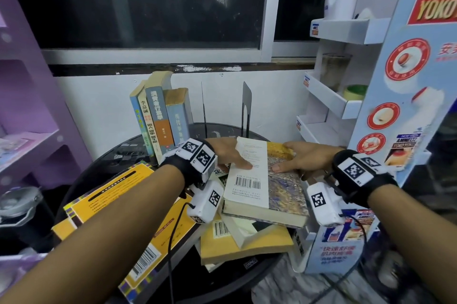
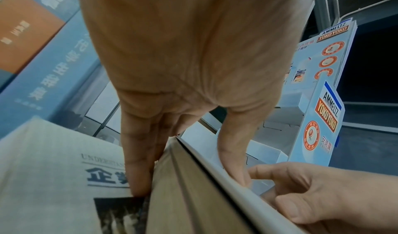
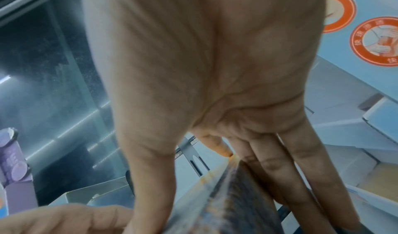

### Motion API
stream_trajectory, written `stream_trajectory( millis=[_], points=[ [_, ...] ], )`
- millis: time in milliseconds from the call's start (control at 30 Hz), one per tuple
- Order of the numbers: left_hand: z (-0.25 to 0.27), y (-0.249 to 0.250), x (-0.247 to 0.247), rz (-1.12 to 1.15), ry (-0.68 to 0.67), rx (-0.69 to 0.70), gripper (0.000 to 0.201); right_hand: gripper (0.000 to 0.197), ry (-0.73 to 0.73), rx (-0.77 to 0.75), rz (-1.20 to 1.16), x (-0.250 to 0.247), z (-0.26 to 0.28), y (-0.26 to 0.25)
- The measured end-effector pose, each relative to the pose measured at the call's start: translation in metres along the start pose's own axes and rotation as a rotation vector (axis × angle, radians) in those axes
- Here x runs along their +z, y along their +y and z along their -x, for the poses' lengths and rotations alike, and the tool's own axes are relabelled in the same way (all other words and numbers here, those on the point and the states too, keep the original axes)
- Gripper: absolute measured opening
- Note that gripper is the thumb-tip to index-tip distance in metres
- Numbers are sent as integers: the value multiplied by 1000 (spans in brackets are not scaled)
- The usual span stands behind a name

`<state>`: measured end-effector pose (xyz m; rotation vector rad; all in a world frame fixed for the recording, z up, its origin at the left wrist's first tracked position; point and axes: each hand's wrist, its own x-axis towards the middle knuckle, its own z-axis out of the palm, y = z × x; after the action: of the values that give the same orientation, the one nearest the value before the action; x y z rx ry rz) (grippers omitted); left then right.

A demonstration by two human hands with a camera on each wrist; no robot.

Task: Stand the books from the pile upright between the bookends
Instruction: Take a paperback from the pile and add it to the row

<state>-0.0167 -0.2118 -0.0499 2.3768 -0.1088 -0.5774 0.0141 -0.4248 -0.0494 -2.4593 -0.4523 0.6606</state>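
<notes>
At the tabletop's point(image 1: 103, 155) near-left edge a yellow book point(image 1: 118, 207) lies flat, partly under the left forearm. Beside it, toward the near-right edge, the pile point(image 1: 237, 237) of books sits crooked. On top lies a thick paperback point(image 1: 264, 180), back cover up with a barcode. The left hand point(image 1: 226, 153) grips its left edge, thumb on the cover and fingers point(image 2: 137, 161) tucked under. The right hand point(image 1: 304, 158) grasps its right edge, thumb on top and fingers point(image 3: 286, 169) beneath. Farther back, four books point(image 1: 160, 115) stand upright toward the left, and two black bookends point(image 1: 246, 108) stand near the far edge.
</notes>
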Motion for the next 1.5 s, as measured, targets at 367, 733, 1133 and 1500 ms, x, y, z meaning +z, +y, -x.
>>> stream_trajectory(
  millis=[367, 733, 1133, 1500],
  points=[
    [3, -15, 0, 303, 210, 72, 36, 38, 175, -103, -62, -3, -8, -7],
    [10, -11, -17, 532, 509, 207, 104, 117, 543, -196, -177, -8, -15, -24],
    [17, -5, -31, 796, 612, 419, 79, 104, 803, -430, -409, 0, -8, -46],
    [31, 1, -33, 917, 597, 532, 52, 65, 682, -544, -705, -7, -3, -51]
  ],
)
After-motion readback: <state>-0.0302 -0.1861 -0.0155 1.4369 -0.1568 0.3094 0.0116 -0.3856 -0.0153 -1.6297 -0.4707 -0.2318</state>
